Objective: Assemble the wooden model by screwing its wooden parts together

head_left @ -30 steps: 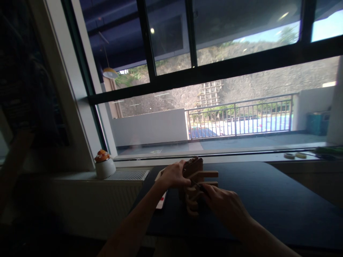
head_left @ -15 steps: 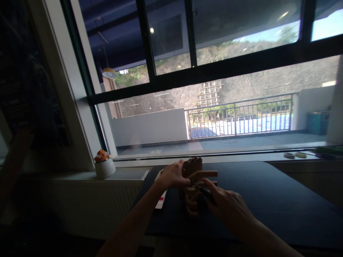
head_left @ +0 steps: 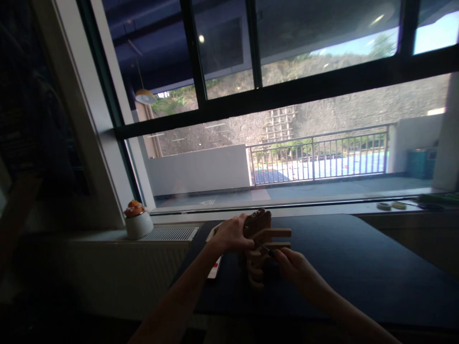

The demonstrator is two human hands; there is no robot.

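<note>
- Wooden model [head_left: 264,248]: an assembly of light wooden slats with a darker rounded piece on top, standing on the dark table [head_left: 358,267] near its far left end, just before the window sill.
- Left hand [head_left: 232,234]: fingers curled around the upper left side of the wooden model, gripping it.
- Right hand [head_left: 297,272]: fingers pressed together on a thin dark tool [head_left: 264,249], whose tip meets the model at mid-height.
- White card [head_left: 215,267]: flat on the table beneath the left wrist, red mark on it; mostly hidden.
- Small white pot [head_left: 138,220]: orange top, on the ledge left of the table, well apart from the hands.
- Two small rings [head_left: 392,206]: on the sill, far right.
</note>
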